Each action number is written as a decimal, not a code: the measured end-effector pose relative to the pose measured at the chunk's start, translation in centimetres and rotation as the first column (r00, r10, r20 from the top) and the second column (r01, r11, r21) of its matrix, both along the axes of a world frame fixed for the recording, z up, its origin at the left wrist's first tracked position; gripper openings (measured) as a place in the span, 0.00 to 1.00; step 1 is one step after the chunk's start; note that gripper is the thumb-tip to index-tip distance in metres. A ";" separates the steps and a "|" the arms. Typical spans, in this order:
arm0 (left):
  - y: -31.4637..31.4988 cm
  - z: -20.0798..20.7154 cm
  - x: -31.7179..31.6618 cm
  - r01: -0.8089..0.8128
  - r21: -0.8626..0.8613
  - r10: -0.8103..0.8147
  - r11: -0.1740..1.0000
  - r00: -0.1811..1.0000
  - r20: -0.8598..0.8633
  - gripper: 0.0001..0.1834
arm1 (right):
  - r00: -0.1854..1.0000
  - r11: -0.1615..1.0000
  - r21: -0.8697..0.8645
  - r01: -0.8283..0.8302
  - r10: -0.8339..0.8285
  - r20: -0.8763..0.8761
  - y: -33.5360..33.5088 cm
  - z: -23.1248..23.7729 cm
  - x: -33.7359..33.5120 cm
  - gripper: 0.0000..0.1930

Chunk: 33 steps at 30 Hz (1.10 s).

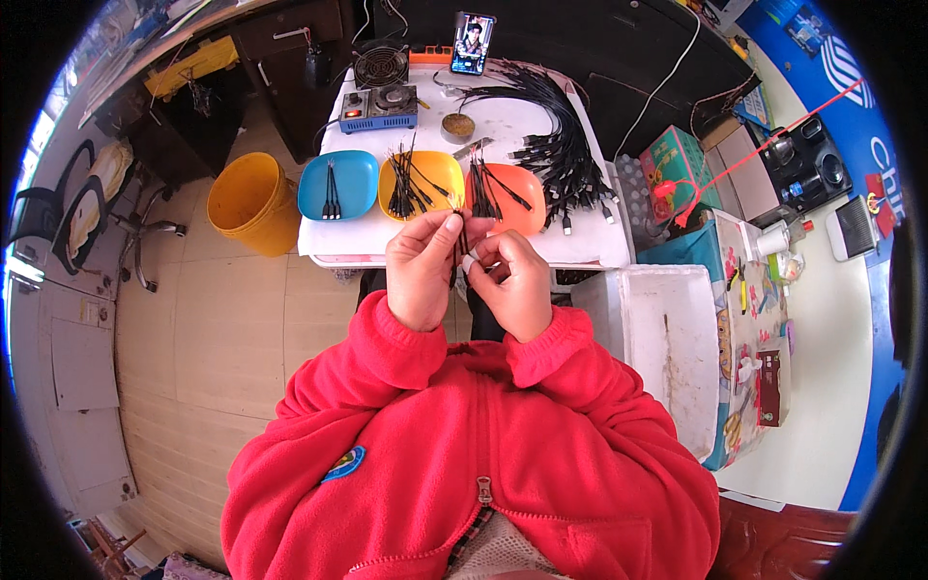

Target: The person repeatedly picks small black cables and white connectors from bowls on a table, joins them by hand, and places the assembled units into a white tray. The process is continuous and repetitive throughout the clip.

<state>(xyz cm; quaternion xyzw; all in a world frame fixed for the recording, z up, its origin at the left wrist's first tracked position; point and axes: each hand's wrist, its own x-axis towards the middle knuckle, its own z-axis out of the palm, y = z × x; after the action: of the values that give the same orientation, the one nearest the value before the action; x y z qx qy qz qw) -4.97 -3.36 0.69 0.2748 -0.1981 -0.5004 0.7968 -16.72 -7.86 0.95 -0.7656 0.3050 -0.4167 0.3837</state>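
Observation:
In front of my chest, my left hand (421, 269) pinches thin black cables (460, 253) upright between thumb and fingers, their fine ends pointing up. My right hand (514, 286) closes on the same cables lower down, its thumb and forefinger together; a small white piece shows there, too small to name. Just beyond my hands stand three plates: a blue plate (360, 172) with a few black cables, a yellow plate (391, 172) with several short ones, and an orange plate (524, 220) with more. To the right spreads a large bundle of black cables (556, 126) with metal plugs.
At the table's back are a blue soldering station (379, 114), a small round tin (457, 128) and a propped phone (473, 43). A yellow bucket (253, 205) stands on the floor at left. A white foam box (667, 338) sits right of my knees, beside a cluttered side table.

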 end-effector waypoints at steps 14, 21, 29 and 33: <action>1.5 0.5 -1.1 0.054 0.050 -0.066 0.997 0.953 0.297 0.09 | 0.954 0.952 0.177 -0.249 0.210 0.213 -2.8 2.8 -1.7 0.05; 1.5 0.6 -0.5 0.161 0.113 -0.188 0.980 0.934 0.304 0.08 | 0.884 0.884 0.331 -0.331 0.168 0.435 -1.9 1.7 -1.9 0.05; 1.5 0.2 0.3 0.443 0.074 -0.447 0.894 0.893 0.048 0.07 | 0.783 0.577 0.592 -0.563 0.141 0.606 -2.0 1.0 -2.6 0.07; 1.4 -0.2 0.8 0.536 0.093 -0.543 0.839 0.836 0.078 0.08 | 0.754 0.465 0.603 -0.648 0.278 0.595 -3.4 0.4 -3.5 0.08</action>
<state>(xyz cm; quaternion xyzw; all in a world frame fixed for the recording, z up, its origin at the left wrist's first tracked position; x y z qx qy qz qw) -4.13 -1.97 0.44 0.2594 -0.2908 -0.6964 0.6027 -20.20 -11.29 1.32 -0.4645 0.1390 -0.2682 0.8325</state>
